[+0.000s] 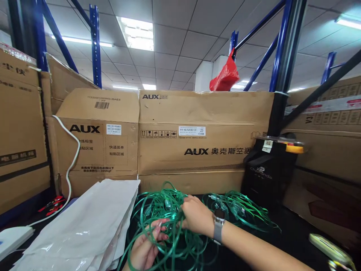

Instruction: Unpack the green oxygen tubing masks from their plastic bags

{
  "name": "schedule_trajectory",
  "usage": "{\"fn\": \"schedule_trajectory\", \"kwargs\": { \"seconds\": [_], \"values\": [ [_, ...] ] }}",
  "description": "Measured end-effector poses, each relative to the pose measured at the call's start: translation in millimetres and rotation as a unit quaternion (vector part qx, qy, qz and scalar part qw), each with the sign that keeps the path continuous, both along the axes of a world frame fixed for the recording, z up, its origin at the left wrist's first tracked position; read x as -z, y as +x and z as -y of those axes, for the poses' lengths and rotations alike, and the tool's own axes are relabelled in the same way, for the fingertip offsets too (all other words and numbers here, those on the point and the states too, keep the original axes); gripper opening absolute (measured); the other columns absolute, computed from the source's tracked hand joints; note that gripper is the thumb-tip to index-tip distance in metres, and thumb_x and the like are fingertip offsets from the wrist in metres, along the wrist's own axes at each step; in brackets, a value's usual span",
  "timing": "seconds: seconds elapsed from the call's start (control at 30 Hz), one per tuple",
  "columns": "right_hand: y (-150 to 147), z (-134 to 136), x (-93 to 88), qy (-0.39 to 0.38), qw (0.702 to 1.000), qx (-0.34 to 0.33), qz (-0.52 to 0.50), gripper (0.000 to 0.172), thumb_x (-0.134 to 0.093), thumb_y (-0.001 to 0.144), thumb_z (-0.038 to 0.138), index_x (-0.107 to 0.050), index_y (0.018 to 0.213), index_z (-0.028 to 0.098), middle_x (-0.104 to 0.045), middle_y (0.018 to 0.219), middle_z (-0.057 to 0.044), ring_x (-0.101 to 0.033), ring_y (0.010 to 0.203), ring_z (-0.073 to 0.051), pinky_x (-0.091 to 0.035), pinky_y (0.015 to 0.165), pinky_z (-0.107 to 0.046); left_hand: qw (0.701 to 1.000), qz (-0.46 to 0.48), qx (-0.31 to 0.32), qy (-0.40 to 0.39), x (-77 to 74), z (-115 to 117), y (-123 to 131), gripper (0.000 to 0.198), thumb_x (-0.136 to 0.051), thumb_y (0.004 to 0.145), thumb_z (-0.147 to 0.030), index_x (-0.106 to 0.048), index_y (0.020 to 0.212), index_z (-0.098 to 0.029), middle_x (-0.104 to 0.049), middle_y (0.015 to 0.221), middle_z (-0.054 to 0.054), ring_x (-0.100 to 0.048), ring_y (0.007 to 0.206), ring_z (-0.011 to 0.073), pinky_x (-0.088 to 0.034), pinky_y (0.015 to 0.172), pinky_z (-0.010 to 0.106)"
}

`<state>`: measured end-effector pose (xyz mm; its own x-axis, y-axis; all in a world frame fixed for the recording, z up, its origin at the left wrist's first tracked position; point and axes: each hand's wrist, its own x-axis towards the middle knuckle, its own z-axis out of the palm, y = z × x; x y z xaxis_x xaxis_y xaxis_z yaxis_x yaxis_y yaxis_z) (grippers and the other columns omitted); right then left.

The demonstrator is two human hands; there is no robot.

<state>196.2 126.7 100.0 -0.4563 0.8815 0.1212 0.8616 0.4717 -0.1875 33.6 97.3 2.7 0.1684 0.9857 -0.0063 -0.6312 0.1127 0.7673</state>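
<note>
A tangled heap of green translucent tubing point(175, 241) lies on the black surface in front of me, with clear plastic fittings among the loops. My left hand point(146, 244) is at the heap's lower left, palm up, fingers curled around strands of the tubing. On the upper right of the heap, my right hand point(196, 214) has its fingers closed on the tubing; the fingertips are partly hidden. A watch point(219, 224) is on the right wrist. Behind the right hand lies a second bundle of green tubing point(239, 207), apart from both hands.
White plastic bags point(84, 226) are stacked at left, near a white cable point(73, 162) and a red-black item point(53, 205). AUX cartons point(191, 150) stand behind. A black bag point(262, 177) and a pale green case point(329, 248) are at right. Blue rack posts point(96, 49) rise above.
</note>
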Motion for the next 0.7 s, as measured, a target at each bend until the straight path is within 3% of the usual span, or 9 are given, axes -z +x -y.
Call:
{"fn": "schedule_trajectory", "kwargs": {
  "seconds": [0.07,0.13,0.27,0.37,0.5,0.7],
  "values": [
    [-5,3,-10.4,0.052,0.999,-0.002,-0.011,0.009,-0.065,0.063,0.017,-0.066,0.068,0.009,-0.061,0.094,-0.018,-0.049,0.1,-0.033,-0.034,0.087,-0.041,0.999,-0.027,-0.031,0.001,2.0,-1,0,0.039,-0.08,0.05,-0.039,-0.071,0.083,-0.02,-0.065,0.068,0.001,-0.057,0.059,0.0111,-0.039,0.052,0.02],
    [-7,-1,-26.8,0.082,0.996,-0.001,-0.045,0.008,-0.058,0.067,0.013,-0.064,0.069,0.01,-0.061,0.091,-0.017,-0.054,0.093,-0.03,-0.038,0.082,-0.038,0.996,-0.059,-0.062,0.003,3.5,0,1,0.041,-0.079,0.049,-0.042,-0.071,0.083,-0.021,-0.064,0.067,0.0,-0.056,0.057,0.011,-0.038,0.05,0.02],
    [-4,-20,-70.8,0.11,0.98,0.022,-0.164,0.016,-0.049,0.076,0.016,-0.059,0.065,0.013,-0.062,0.066,-0.009,-0.061,0.066,-0.021,-0.044,0.061,-0.03,0.986,-0.127,-0.101,0.018,4.7,2,2,0.042,-0.075,0.052,-0.048,-0.07,0.08,-0.017,-0.063,0.068,0.0,-0.054,0.06,0.011,-0.038,0.051,0.019],
    [-3,-28,-100.9,0.092,0.956,0.015,-0.277,0.026,-0.045,0.081,0.024,-0.053,0.057,0.016,-0.055,0.048,0.0,-0.052,0.038,-0.013,-0.04,0.041,-0.023,0.98,-0.147,-0.127,0.05,5.8,1,3,0.04,-0.073,0.055,-0.049,-0.067,0.077,-0.017,-0.059,0.059,-0.003,-0.051,0.052,0.0088,-0.035,0.046,0.017],
    [-3,-26,-127.8,0.109,0.89,-0.01,-0.443,0.026,-0.042,0.083,0.03,-0.048,0.061,0.018,-0.047,0.042,0.006,-0.044,0.026,-0.008,-0.036,0.029,-0.02,0.984,-0.132,-0.106,0.047,7.5,0,5,0.041,-0.072,0.055,-0.051,-0.063,0.073,-0.016,-0.054,0.052,-0.006,-0.049,0.043,0.006,-0.032,0.042,0.016],
    [1,-23,-157.3,0.172,0.768,-0.024,-0.616,0.024,-0.041,0.083,0.024,-0.045,0.061,0.018,-0.043,0.041,0.008,-0.044,0.029,-0.006,-0.044,0.033,-0.019,0.995,-0.09,-0.043,0.004,6.6,-2,3,0.051,-0.068,0.054,-0.059,-0.061,0.075,-0.013,-0.057,0.052,-0.004,-0.054,0.039,0.0073,-0.032,0.037,0.015]
  ]
}}
